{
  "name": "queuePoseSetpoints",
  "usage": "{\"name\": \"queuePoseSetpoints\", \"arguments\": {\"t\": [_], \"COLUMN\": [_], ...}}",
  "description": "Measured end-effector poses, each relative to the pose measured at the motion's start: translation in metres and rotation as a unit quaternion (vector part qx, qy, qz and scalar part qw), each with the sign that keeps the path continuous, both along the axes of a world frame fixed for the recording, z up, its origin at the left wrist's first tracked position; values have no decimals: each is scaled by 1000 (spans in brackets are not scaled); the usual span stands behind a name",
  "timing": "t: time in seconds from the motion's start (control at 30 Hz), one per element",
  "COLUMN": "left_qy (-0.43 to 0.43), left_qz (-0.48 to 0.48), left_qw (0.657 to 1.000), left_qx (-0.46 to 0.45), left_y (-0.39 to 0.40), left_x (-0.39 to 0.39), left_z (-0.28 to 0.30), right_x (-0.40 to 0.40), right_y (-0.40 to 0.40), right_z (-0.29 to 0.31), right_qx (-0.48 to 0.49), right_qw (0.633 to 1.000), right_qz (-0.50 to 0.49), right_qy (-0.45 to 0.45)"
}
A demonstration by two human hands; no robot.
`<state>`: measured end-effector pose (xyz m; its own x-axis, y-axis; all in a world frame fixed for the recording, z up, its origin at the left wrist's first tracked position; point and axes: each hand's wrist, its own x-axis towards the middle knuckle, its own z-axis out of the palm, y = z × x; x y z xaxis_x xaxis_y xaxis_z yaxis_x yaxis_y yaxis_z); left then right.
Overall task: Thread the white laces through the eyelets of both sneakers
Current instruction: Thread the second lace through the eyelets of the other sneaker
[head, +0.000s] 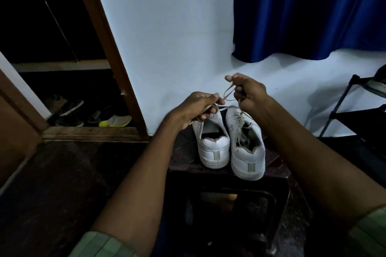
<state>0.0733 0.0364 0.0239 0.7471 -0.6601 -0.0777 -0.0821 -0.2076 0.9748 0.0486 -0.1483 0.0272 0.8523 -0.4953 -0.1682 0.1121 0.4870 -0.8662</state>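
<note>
Laces first: you have a white lace (227,92) looped between both hands above the toes of the pair, with your left hand (198,108) pinching one run of it and your right hand (248,92) curled round the other, thumb and forefinger nipping the end. Neither set of fingers is slack. Directly below them the left sneaker (212,146) and the right sneaker (246,144) stand side by side, heels toward you, touching or very nearly, on the dark bench (277,175).

The right sneaker looks laced already; the left one shows only a strand trailing down its side, so I judge that shoe is the one in work. Find the tip, keep the lace flat, and draw both runs even before feeding the next eyelet.

Mind the edge: the right sneaker's heel sits close to the near lip of the bench, so pull upward, not toward yourself. Beyond the sneakers the pale wall (177,48) stands near. Right of them a dark rack (344,106) limits your elbow; left of them the floor lies open.
</note>
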Motion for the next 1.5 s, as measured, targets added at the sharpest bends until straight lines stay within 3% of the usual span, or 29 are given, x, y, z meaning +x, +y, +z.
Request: {"name": "queuePoseSetpoints", "arguments": {"t": [0.17, 0.37, 0.47, 0.57, 0.63, 0.73, 0.83, 0.97, 1.1, 1.2, 1.33, 1.37, 1.5], "left_qy": [-61, 7, 25, 55, 93, 119, 133, 102, 88, 90, 123, 129, 115], "left_qz": [-20, -22, -9, 84, 159, 250, 323, 201, 172, 235, 393, 397, 248], "left_qw": [991, 1000, 999, 989, 966, 935, 917, 973, 979, 962, 874, 872, 957], "left_qx": [118, 6, -31, -106, -178, -222, -194, -51, -63, -106, -258, -254, -95], "left_y": [-16, -39, -37, -33, -26, -17, -8, -5, -19, -22, -18, -17, -19], "left_x": [-15, -25, -23, -13, -1, 12, 20, 14, 2, 1, 14, 16, 9], "left_z": [1, 2, 2, 3, 0, -7, -8, -2, -1, 0, -1, -3, -6], "right_x": [2, -10, -14, -20, -24, -30, -25, -15, -18, -20, -24, -23, -16], "right_y": [-6, 4, -2, -4, 2, 12, 11, 4, 14, 15, 6, 3, 6], "right_z": [8, 36, 41, 35, 26, 14, 10, 9, 7, 8, 11, 9, 1], "right_qx": [22, 6, 2, -144, -264, -320, -316, -204, -257, -292, -288, -287, -253], "right_qw": [995, 976, 973, 973, 938, 880, 887, 949, 924, 903, 884, 888, 926], "right_qz": [96, 216, 230, 179, 212, 321, 314, 225, 266, 296, 346, 332, 255], "right_qy": [10, -3, -19, 17, 75, 137, 122, 87, 102, 107, 130, 135, 119]}}
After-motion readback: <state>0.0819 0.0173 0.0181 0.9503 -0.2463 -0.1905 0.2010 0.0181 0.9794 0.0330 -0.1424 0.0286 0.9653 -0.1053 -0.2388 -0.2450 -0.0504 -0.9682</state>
